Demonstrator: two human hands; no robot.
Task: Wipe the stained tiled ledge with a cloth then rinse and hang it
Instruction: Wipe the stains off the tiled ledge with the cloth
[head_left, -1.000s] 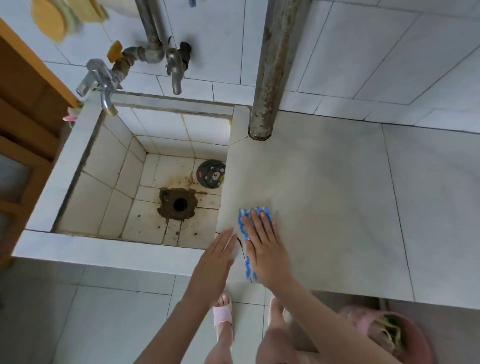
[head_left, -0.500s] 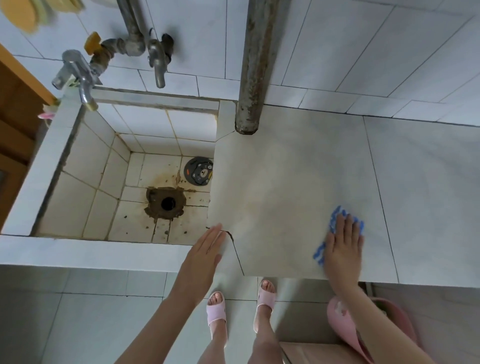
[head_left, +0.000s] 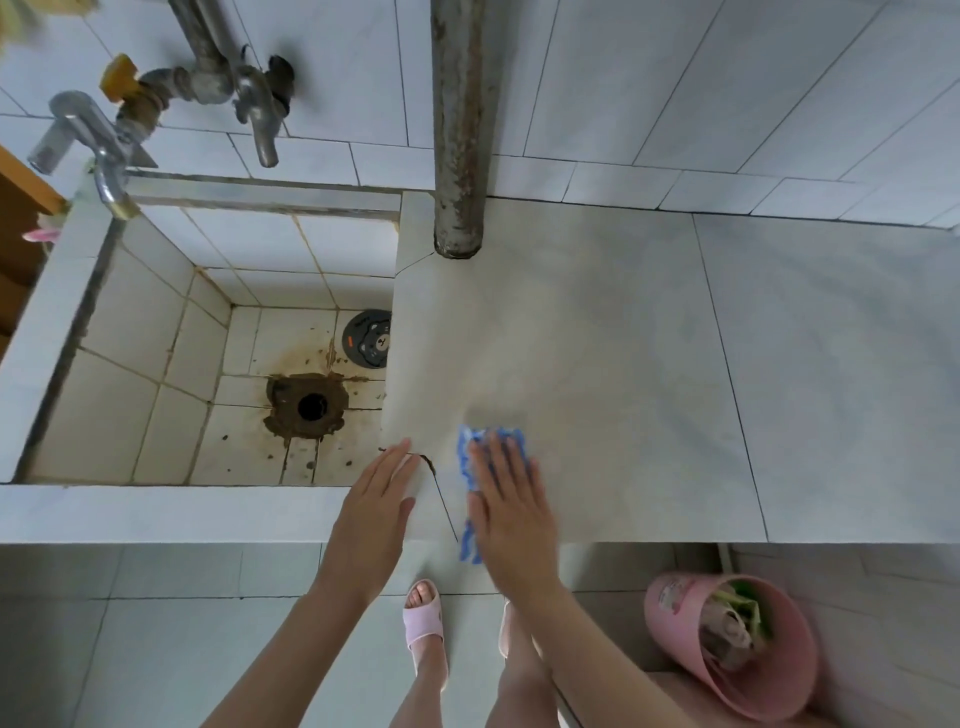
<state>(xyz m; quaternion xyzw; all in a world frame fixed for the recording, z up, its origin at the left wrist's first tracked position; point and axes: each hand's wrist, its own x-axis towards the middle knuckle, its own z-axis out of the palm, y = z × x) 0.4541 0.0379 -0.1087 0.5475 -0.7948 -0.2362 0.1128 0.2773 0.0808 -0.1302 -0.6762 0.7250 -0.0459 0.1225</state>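
The tiled ledge (head_left: 613, 364) is pale grey with a faint brownish stain toward its left half and a crack near its front left corner. A blue and white cloth (head_left: 470, 457) lies flat on the ledge near that corner. My right hand (head_left: 506, 499) presses flat on the cloth, fingers extended, covering most of it. My left hand (head_left: 376, 493) rests flat on the ledge's front left corner beside the crack, holding nothing.
A tiled sink basin (head_left: 156, 364) with a rusty drain hole (head_left: 310, 406) and a round dark drain cover (head_left: 370, 339) sits left of the ledge. Two taps (head_left: 104, 150) project over it. A rusty pipe (head_left: 458, 130) meets the ledge's back. A pink bin (head_left: 727, 644) stands below right.
My right hand slid the cloth from the ledge's front middle-right back left to the cracked corner. My left hand stayed at the corner.
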